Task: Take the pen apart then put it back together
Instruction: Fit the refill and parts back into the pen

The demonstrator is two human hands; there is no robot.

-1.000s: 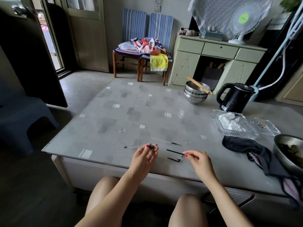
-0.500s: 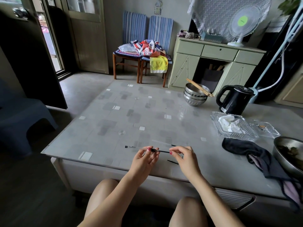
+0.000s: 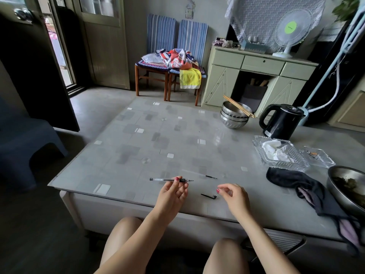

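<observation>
My left hand [image 3: 173,191] holds a clear pen barrel [image 3: 164,179] level above the table's near edge, its black grip and metal tip pointing right. My right hand [image 3: 234,196] hovers to the right with fingers loosely curled and nothing in them. Between the hands, a black pen cap [image 3: 208,195] lies on the table. A second thin clear piece with a dark tip, like a refill [image 3: 199,174], rests on the table a little farther back.
The grey patterned table [image 3: 158,139] carries stacked steel bowls with chopsticks [image 3: 235,117], a black kettle [image 3: 281,121], glass trays with tissue [image 3: 278,153], a dark cloth [image 3: 292,180] and a steel bowl [image 3: 347,186] at the right.
My right hand pushed the dark part into the barrel, then let go and drew back to the right. The pen in my left hand now shows grip and tip joined.
</observation>
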